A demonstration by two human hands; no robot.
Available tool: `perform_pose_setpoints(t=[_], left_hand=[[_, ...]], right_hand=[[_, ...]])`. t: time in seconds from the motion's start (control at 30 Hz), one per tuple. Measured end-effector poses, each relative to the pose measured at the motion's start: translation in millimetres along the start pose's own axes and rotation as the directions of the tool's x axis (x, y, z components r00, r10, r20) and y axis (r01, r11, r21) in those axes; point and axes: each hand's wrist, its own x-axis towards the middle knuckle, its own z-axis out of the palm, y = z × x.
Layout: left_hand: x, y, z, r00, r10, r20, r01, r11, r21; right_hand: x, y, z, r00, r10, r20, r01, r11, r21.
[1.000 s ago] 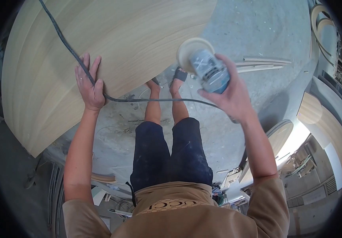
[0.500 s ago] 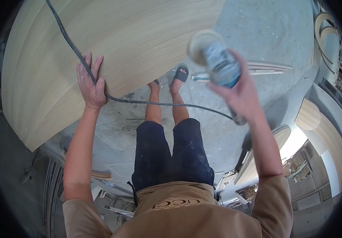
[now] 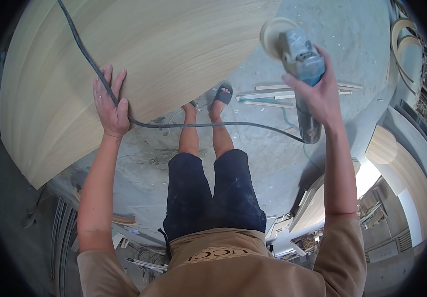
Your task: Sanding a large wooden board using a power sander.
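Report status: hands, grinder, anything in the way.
Left hand spread on wood-grain panel. Right hand gripping angle grinder, disc by panel's edge, contact unclear. Power cord crossing left hand.

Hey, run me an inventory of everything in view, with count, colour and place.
Large curved-edge wood-grain board: one, pale tan, upper left
Handheld power tool with round disc: one, blue-grey with cream disc, upper right
Thin rubbery cable: one, black, upper left to the tool's rear end
Slim straight strips: several, pale, on the grey floor
Curved wood-grain panel: one, tan, far right
Fabric shorts: one pair, navy, lower centre
Short-sleeved shirt: one, brown, bottom
Open-toed sandals: two, dark, centre, one partly hidden
Rim clutter: uncountable
Left hand: one, bare, on the board
Right hand: one, bare, gripping the tool
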Motion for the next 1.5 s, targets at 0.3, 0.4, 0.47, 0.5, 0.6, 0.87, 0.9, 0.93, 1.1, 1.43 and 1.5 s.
perform_pose_setpoints(t=[0.3,0.4,0.47,0.5,0.6,0.87,0.9,0.93,1.1,1.43,1.5], left_hand=[[-1.0,1.1,0.4,1.000,-0.012,0.000,0.012,1.000,0.017],[-3.0,-0.3,-2.2,1.000,-0.010,-0.003,0.010,1.000,0.009],[-2.7,-0.4,-2.8,1.000,-0.010,-0.009,0.010,1.000,0.003],[-3.7,0.1,-1.8,1.000,-0.021,-0.006,0.021,1.000,0.002],[-7.6,-2.2,-6.0,0.999,-0.037,0.002,0.037,0.999,0.014],[-4.5,-1.5,-5.6,1.000,-0.017,-0.024,0.014,0.996,-0.087],[-5.4,-1.8,-6.7,1.000,-0.011,-0.021,0.009,0.996,-0.084],[-5.6,-3.4,-9.0,1.000,-0.009,-0.009,0.008,0.993,-0.120],[-17.3,-24.7,-31.5,0.991,-0.015,0.136,0.078,0.878,-0.473],[-140.4,-172.5,-120.7,0.908,-0.362,0.209,0.416,0.832,-0.367],[-150.5,-181.7,-119.2,0.892,-0.395,0.219,0.447,0.838,-0.313]], right_hand=[[-59.2,-25.5,50.1,0.968,0.047,0.247,-0.007,0.987,-0.162],[-66.0,-26.2,60.4,0.956,-0.056,0.287,0.108,0.980,-0.168],[-60.0,-23.6,54.9,0.978,-0.022,0.208,0.058,0.984,-0.169],[-54.4,-22.5,49.0,0.984,0.059,0.171,-0.039,0.992,-0.120],[-30.1,-0.9,33.1,0.999,0.020,0.032,-0.023,0.996,0.091],[-49.5,-18.8,57.8,0.999,0.028,0.032,-0.030,0.998,0.052],[-62.4,-25.5,68.7,0.997,0.053,0.054,-0.056,0.997,0.053],[-76.3,-33.7,82.2,0.994,0.079,0.073,-0.083,0.995,0.054],[-130.8,-46.7,140.0,0.994,0.086,0.063,-0.087,0.996,0.012],[-188.9,-93.3,274.1,0.961,-0.019,0.276,0.042,0.996,-0.076],[-191.2,-95.5,274.9,0.957,0.002,0.291,0.020,0.997,-0.071]])
